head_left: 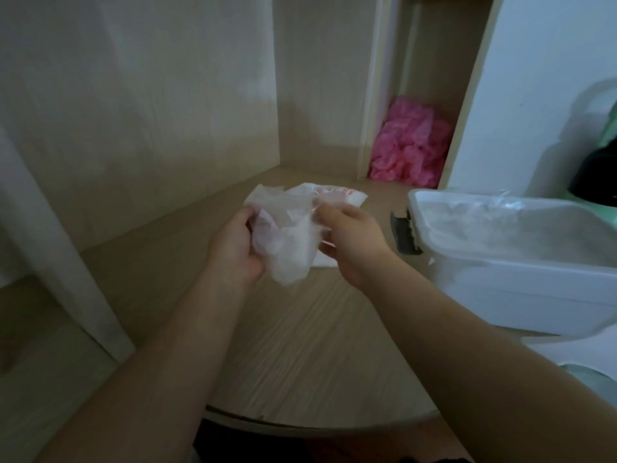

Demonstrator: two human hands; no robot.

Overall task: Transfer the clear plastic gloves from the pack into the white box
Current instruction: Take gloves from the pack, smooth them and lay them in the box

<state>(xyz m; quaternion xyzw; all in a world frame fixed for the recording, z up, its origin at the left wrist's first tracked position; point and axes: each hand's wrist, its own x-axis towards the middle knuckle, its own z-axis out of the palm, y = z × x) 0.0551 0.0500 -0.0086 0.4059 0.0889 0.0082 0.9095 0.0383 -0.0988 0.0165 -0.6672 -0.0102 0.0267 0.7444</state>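
A crumpled bunch of clear plastic gloves [287,245] hangs between both hands above the wooden desk. My left hand [233,248] grips its left side and my right hand [350,238] pinches its right side. Behind them lies the pack [347,195], a white plastic bag with red print, flat on the desk. The white box [521,279] stands open to the right of my right hand, with clear plastic gloves [474,215] lying inside it.
A pile of pink plastic [412,145] fills a narrow cubby at the back right. Wooden panels wall the desk at left and rear. A dark latch [404,233] juts from the box's left end. A dark object [597,175] sits at far right.
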